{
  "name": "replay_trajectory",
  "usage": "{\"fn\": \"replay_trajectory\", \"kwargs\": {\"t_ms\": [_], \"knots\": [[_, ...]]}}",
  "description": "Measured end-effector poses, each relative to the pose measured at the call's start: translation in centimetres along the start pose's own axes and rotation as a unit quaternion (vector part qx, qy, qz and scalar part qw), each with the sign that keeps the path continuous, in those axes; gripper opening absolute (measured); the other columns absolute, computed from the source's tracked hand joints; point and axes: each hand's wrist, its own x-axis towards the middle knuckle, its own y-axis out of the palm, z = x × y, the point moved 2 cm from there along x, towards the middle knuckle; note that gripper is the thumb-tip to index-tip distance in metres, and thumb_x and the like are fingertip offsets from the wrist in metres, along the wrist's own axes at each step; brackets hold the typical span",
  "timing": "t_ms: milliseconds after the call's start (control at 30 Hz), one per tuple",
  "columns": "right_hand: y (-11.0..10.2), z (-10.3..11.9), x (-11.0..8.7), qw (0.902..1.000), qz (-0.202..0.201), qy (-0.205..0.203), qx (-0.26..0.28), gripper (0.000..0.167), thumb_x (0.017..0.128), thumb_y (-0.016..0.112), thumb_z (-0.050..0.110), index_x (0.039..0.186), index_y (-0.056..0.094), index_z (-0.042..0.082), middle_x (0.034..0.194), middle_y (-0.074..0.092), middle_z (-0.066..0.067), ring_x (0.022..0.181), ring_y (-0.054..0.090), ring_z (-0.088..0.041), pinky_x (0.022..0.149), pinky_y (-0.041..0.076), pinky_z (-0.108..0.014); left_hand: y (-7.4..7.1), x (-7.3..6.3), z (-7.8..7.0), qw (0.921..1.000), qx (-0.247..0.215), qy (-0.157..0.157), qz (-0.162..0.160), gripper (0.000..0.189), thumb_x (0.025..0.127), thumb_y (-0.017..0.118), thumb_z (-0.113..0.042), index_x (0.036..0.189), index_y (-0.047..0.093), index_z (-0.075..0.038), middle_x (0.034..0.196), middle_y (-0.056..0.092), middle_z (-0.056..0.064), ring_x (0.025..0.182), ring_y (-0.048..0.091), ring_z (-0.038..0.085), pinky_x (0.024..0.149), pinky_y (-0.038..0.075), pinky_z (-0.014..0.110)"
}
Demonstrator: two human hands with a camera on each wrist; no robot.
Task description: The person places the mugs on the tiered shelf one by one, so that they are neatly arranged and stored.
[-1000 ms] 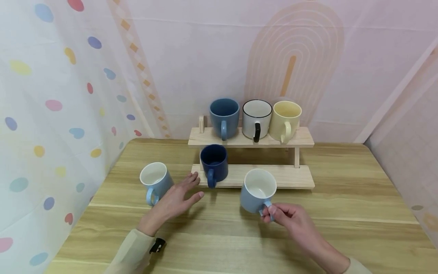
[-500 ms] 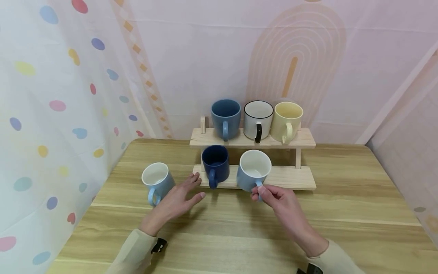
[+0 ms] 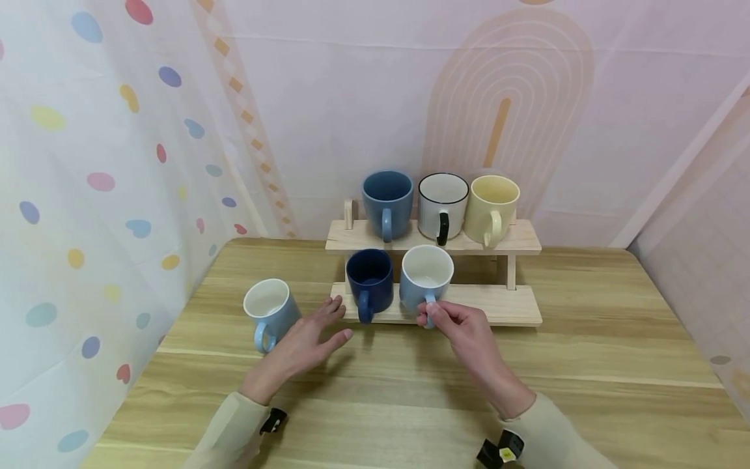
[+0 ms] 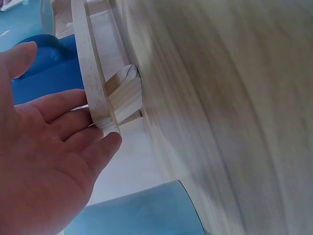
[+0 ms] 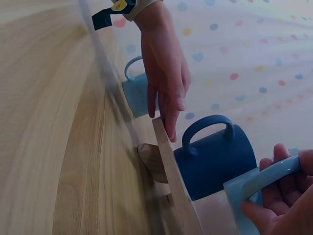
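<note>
My right hand [image 3: 469, 332] pinches the handle of a light blue mug [image 3: 423, 286] with a white inside. That mug is upright over the lower tier of the wooden rack [image 3: 498, 305], right beside a navy mug [image 3: 370, 280] standing there. In the right wrist view, the fingers of my right hand [image 5: 286, 196] curl round the handle. My left hand [image 3: 301, 345] has its fingers stretched out, fingertips right at the left end of the lower tier. Just left of it, a second light blue mug [image 3: 275, 309] stands upright on the table, partly hidden by the hand.
On the upper tier stand a blue mug [image 3: 388, 205], a white mug with a black rim and handle [image 3: 433, 218] and a yellow mug [image 3: 483, 215]. A wooden tabletop [image 3: 375, 417] bears the rack, with a printed curtain [image 3: 328, 98] behind.
My right hand has carried the light blue mug forward and left, from in front of the rack to over the lower tier beside the navy mug. My left hand has stayed in place.
</note>
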Motion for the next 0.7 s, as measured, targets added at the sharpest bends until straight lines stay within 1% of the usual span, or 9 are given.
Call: {"fn": "replay_trajectory", "kwargs": {"t_ms": [100, 233, 300, 433, 700], "knots": [[0.3, -0.3, 0.5, 1.0, -0.007, 0.002, 0.0, 0.03, 0.106, 0.062, 0.02, 0.107, 0.076, -0.007, 0.102, 0.077, -0.015, 0.108, 0.07, -0.017, 0.1, 0.051, -0.026, 0.0, 0.0, 0.0, 1.0, 0.0, 0.002, 0.0, 0.066, 0.105, 0.058, -0.044, 0.149, 0.051, 0.005, 0.163, 0.036, 0.018, 0.152, 0.029, 0.039, 0.118, 0.03, 0.063], [0.8, -0.7, 0.9, 0.9997, -0.017, 0.005, 0.017, 0.031, 0.105, 0.062, 0.016, 0.107, 0.074, -0.012, 0.111, 0.075, -0.02, 0.112, 0.068, -0.02, 0.099, 0.051, -0.026, 0.0, 0.0, -0.1, 1.0, -0.001, 0.004, -0.002, 0.066, 0.104, 0.059, -0.043, 0.148, 0.051, 0.006, 0.162, 0.037, 0.018, 0.152, 0.03, 0.039, 0.118, 0.031, 0.062], [1.0, -0.8, 1.1, 0.9995, -0.023, 0.005, 0.022, 0.03, 0.105, 0.062, 0.015, 0.106, 0.074, -0.013, 0.113, 0.074, -0.02, 0.113, 0.068, -0.02, 0.098, 0.051, -0.025, -0.1, 0.0, -0.1, 1.0, 0.0, 0.004, -0.003, 0.065, 0.104, 0.059, -0.043, 0.148, 0.052, 0.006, 0.162, 0.037, 0.018, 0.152, 0.03, 0.038, 0.118, 0.031, 0.061], [1.3, -1.2, 1.4, 0.9992, -0.033, 0.003, 0.022, 0.029, 0.105, 0.063, 0.015, 0.104, 0.075, -0.012, 0.113, 0.075, -0.02, 0.113, 0.067, -0.019, 0.097, 0.051, -0.024, 0.0, 0.0, -0.1, 1.0, 0.001, 0.004, -0.003, 0.065, 0.104, 0.059, -0.042, 0.148, 0.052, 0.006, 0.162, 0.037, 0.019, 0.152, 0.03, 0.038, 0.118, 0.031, 0.061], [1.7, -1.9, 1.8, 0.999, -0.033, 0.006, 0.029, 0.028, 0.105, 0.062, 0.014, 0.1, 0.076, -0.01, 0.114, 0.074, -0.022, 0.115, 0.067, -0.021, 0.097, 0.051, -0.023, -0.1, 0.0, 0.0, 1.0, -0.001, 0.004, -0.004, 0.066, 0.104, 0.059, -0.043, 0.148, 0.051, 0.006, 0.162, 0.037, 0.019, 0.152, 0.03, 0.038, 0.118, 0.032, 0.061]]}}
